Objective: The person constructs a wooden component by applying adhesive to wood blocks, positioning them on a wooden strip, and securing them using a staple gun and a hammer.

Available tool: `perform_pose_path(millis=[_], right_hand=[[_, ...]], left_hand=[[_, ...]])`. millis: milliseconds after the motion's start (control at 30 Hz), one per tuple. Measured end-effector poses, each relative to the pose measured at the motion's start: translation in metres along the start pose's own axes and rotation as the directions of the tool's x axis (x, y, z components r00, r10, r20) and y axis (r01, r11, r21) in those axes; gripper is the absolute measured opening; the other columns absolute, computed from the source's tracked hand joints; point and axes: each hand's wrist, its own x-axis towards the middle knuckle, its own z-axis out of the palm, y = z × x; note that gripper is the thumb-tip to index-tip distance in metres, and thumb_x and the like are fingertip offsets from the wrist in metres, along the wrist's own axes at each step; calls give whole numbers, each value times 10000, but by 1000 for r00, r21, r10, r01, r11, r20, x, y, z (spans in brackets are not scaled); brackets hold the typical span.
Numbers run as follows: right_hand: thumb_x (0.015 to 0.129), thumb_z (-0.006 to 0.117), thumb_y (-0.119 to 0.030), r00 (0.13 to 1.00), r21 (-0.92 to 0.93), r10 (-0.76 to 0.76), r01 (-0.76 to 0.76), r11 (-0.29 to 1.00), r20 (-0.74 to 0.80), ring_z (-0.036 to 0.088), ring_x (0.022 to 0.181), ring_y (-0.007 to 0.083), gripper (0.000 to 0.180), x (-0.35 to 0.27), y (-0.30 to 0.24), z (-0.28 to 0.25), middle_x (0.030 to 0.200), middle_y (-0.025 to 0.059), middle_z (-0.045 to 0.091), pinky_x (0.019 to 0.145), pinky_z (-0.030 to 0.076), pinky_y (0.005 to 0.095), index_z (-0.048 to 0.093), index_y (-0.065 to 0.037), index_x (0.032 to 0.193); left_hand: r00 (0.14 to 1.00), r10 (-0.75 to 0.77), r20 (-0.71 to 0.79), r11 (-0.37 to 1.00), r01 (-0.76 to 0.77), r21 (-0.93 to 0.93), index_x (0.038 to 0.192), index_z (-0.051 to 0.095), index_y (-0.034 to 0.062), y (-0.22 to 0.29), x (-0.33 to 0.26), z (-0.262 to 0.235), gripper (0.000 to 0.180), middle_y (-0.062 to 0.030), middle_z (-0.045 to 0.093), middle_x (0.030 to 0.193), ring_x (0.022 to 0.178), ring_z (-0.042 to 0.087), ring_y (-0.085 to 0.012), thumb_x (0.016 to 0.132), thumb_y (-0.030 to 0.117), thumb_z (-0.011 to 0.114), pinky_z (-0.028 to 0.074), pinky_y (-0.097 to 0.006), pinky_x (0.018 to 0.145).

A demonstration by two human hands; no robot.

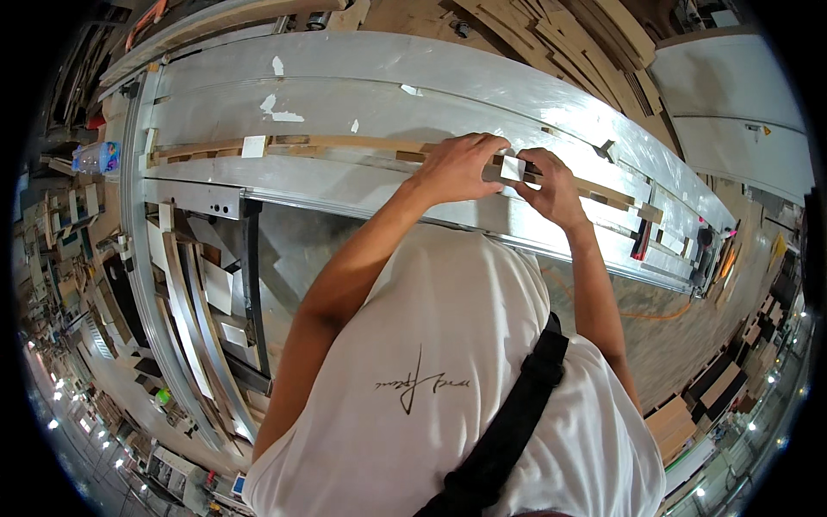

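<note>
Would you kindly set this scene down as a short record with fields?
Left hand: curved at the left side of a small white square piece; grip unclear
Right hand: curved at that piece's right side; grip unclear
Wooden strip: long, lying along the metal table
Second white piece: at the strip, toward its left end
Wooden boards: beyond the table

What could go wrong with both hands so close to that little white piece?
The small white square sits between the left hand and the right hand, so a stray finger might knock it askew. The long wooden strip lies across the metal table and could shift if pushed. Both hands are bare, so any rough wood might leave a splinter.
</note>
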Motion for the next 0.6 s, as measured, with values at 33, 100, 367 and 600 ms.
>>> perform_pose_path(millis=[33,100,367,600], right_hand=[[735,811,-63,1000,-14,-1,1,1000,-6,662,1017,391,474,0,1,1,1110,173,700,902,537,454,648,-3,1176],[734,812,-63,1000,-20,-13,13,1000,-1,665,1014,389,475,0,2,1,1109,176,700,896,539,452,647,-2,1175],[737,816,-55,1000,26,-3,2,1000,10,666,1004,383,478,-1,3,1,1105,171,691,876,543,441,649,-18,1182],[749,833,-95,1000,67,13,-14,998,13,659,1023,379,541,-7,11,-3,1123,160,685,895,532,454,621,-44,1244]], left_hand=[[1000,-5,10,1000,5,-3,1316,608,132,0,0,1,630,-94,679,1274,1184,639,-329,768,336,841,502,-468,1013],[1000,16,9,999,-17,33,1295,622,134,-1,1,3,600,-93,683,1266,1180,643,-319,778,355,831,505,-463,1006],[995,88,-39,987,-82,139,1227,654,139,-5,6,15,493,-87,707,1209,1147,657,-303,825,391,789,519,-454,963],[990,127,-59,972,-112,205,1219,654,140,0,8,18,471,-89,718,1154,1103,670,-304,833,372,791,533,-454,912]])
